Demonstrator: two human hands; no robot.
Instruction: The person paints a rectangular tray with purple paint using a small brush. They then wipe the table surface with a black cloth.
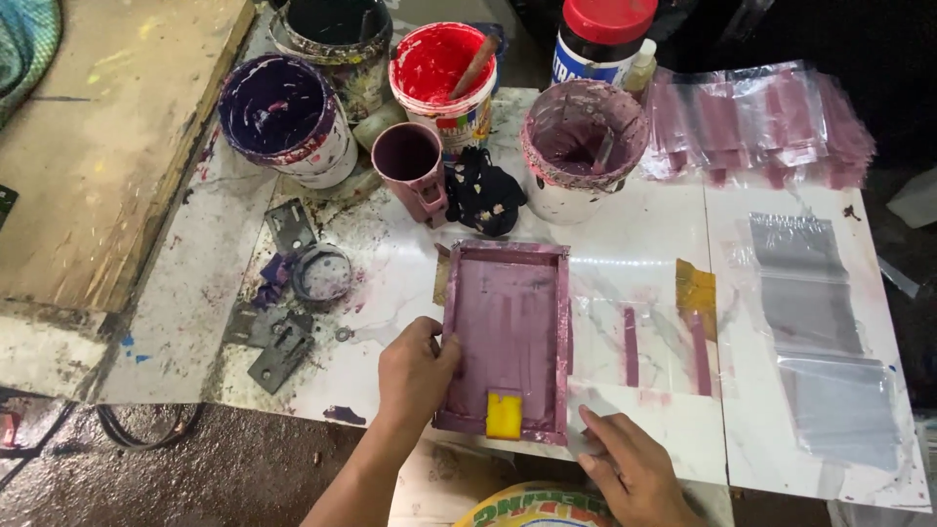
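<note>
Landmark: the mauve-stained printing frame [506, 337], lying flat near the front edge of the white worktop [195, 293].

Left hand [415, 376] grips the frame's left rail, thumb on top, fingers curled under the edge. Right hand [630, 464] sits just off the frame's lower right corner, fingers spread flat and pressing a clear plastic sheet [634, 342] onto the worktop. A small yellow squeegee [504, 415] rests inside the frame at its near end.

Risk, as judged: the frame is wet with ink; if it slides or tilts while the sheet is only pinned at one corner, the print could smear or the sheet lift with the mesh. The frame also lies close to the worktop's front edge.

Right of the frame: printed stripes and a strip of yellow tape [695, 293], then more clear bags [820, 332].

Left of it: metal brackets [278, 351] and a stained lid [322, 273].

Beyond it: a mauve cup [410, 161], a dark rag [483, 190], a pink pail [581, 146], a red pail [444, 78], a purple pail [288, 117], all crowding the far reach.
</note>
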